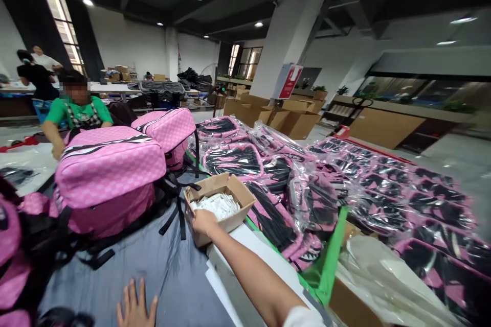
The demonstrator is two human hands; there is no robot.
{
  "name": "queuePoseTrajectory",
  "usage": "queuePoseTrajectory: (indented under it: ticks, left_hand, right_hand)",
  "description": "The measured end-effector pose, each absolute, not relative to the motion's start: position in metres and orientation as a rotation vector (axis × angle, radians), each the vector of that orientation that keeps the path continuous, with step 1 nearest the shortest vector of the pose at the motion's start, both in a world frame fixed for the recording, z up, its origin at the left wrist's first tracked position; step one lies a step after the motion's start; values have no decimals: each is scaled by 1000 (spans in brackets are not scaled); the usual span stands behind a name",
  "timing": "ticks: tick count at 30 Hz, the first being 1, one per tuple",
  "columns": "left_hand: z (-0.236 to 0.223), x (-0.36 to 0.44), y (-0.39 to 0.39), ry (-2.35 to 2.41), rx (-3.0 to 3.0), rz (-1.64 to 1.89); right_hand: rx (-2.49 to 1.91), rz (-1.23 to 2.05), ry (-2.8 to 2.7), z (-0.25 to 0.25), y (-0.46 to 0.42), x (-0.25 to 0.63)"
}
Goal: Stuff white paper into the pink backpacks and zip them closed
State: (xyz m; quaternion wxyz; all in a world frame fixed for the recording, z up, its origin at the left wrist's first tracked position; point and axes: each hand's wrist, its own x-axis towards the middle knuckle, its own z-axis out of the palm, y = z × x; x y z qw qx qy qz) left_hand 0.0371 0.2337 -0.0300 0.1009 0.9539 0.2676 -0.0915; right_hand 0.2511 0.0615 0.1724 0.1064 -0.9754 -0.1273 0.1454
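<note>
My right hand [202, 220] reaches forward into a small open cardboard box [233, 222] that holds several small white packets [217, 205]. Its fingers curl down over the box's near edge and are partly hidden among the packets. My left hand [135, 306] lies flat at the bottom edge of the view, fingers spread on the grey table cover [161, 271], holding nothing. A pink checkered backpack [109, 173] stands just left of the box, with a second one [169, 130] behind it.
Piles of pink-and-black backpacks in clear plastic bags [345, 189] fill the right side. A person in a green shirt [79, 110] works behind the pink backpacks. Cardboard cartons [295, 120] stand by a white pillar [289, 30]. More people stand at the far left.
</note>
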Motion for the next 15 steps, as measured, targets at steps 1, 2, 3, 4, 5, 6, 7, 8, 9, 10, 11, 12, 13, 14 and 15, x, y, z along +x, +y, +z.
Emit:
queuePoseTrajectory:
  ticks: [1,2,3,4,5,6,7,8,9,10,11,12,13,14,15]
  left_hand:
    - [-20,35,233,800,2791,-329]
    - [-6,32,232,783,2737,-400]
    - [13,26,232,748,2669,-446]
    - [36,16,233,688,2611,-421]
    - [61,3,233,613,2580,-330]
    - [88,-15,235,532,2579,-174]
    - [114,-37,237,459,2593,5]
    - [137,-64,240,414,2612,169]
    - [157,-94,243,406,2640,312]
    - [172,-127,248,440,2674,424]
    - [182,-161,252,516,2713,508]
    - [185,-197,255,626,2749,552]
    - [183,-232,257,754,2776,550]
    - [177,-265,256,886,2786,505]
    - [167,-293,254,1010,2780,423]
  right_hand:
    - [-2867,403,-387,175,63,249]
    - [-2860,370,-411,178,63,245]
    - [-2849,332,-446,183,64,240]
    - [-2835,290,-490,187,64,234]
    - [-2818,245,-537,192,63,228]
    - [-2802,203,-581,197,62,222]
    - [-2788,168,-619,202,61,217]
    - [-2776,140,-652,206,60,213]
    - [-2767,119,-680,208,60,211]
    - [-2757,88,-713,208,60,209]
    - [-2744,33,-750,207,61,207]
    - [-2723,-48,-791,202,62,203]
    - [-2688,-138,-832,195,63,197]
    - [-2633,-196,-881,185,64,186]
    - [-2573,-217,-931,173,64,171]
